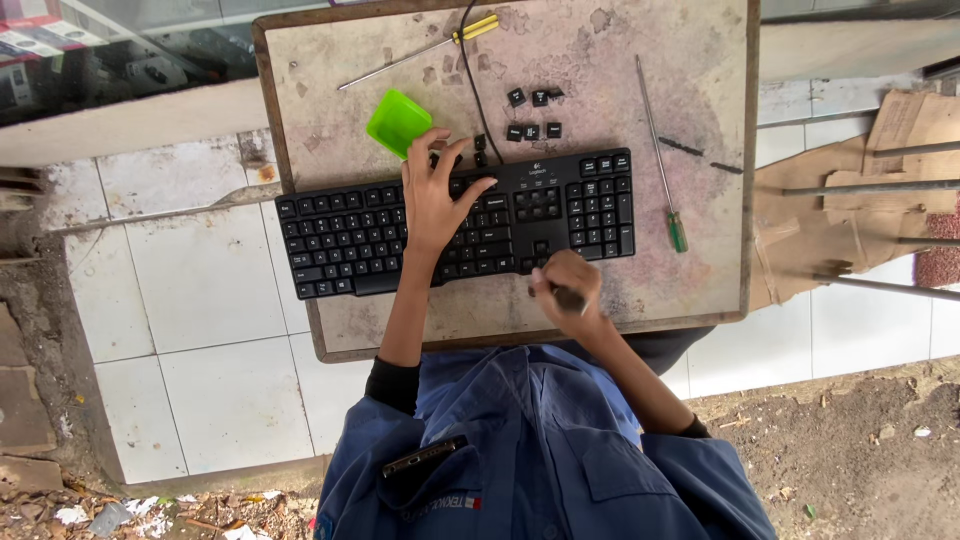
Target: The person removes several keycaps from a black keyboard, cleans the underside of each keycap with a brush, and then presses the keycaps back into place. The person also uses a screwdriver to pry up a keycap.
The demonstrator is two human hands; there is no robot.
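A black keyboard (350, 235) lies across a worn table top (600, 50). My left hand (435, 200) rests flat on the keyboard's middle, fingers spread over the upper key rows. My right hand (568, 283) is closed around a small dark tool (568, 297) at the keyboard's near edge, below the arrow keys. Several loose black keycaps (532, 112) lie on the table beyond the keyboard. The keyboard's black cable (468, 70) runs away toward the far edge.
A green plastic piece (398, 122) sits by the keyboard's far edge. A yellow-handled screwdriver (420, 50) lies far left, a green-handled screwdriver (660, 160) on the right. White floor tiles (200, 290) are left, cardboard (850, 200) and metal rods right.
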